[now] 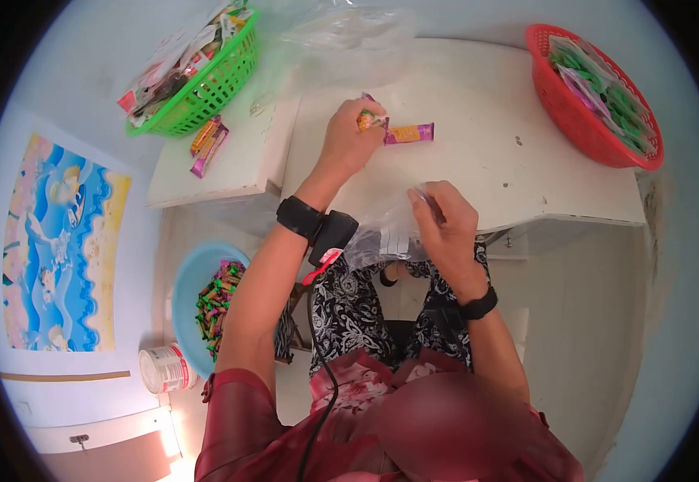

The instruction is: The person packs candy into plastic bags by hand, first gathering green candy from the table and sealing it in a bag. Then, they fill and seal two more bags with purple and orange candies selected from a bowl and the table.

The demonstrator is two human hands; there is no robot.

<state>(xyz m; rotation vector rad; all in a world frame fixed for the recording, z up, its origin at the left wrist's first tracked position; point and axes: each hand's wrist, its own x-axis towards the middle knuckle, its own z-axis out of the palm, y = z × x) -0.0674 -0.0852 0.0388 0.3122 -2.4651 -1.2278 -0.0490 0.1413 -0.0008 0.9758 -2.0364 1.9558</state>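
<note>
My left hand (pixel 351 135) is over the white table, its fingers closed on a small purple and yellow snack packet (pixel 372 119). Right beside those fingertips, a similar snack packet (pixel 411 133) lies flat on the tabletop. Closer to my body, my right hand (pixel 447 223) pinches the edge of a clear plastic bag (pixel 389 237). That bag hangs over the table's front edge above my lap, and its contents, if any, are hard to make out.
A green basket (pixel 205 92) of packets stands at the upper left, near more purple packets (pixel 208 146). At the right is a red basket (pixel 590 96) with green items. Clear plastic (pixel 349 32) lies at the back. A blue basin (pixel 185 281) of wrapped sweets sits lower left.
</note>
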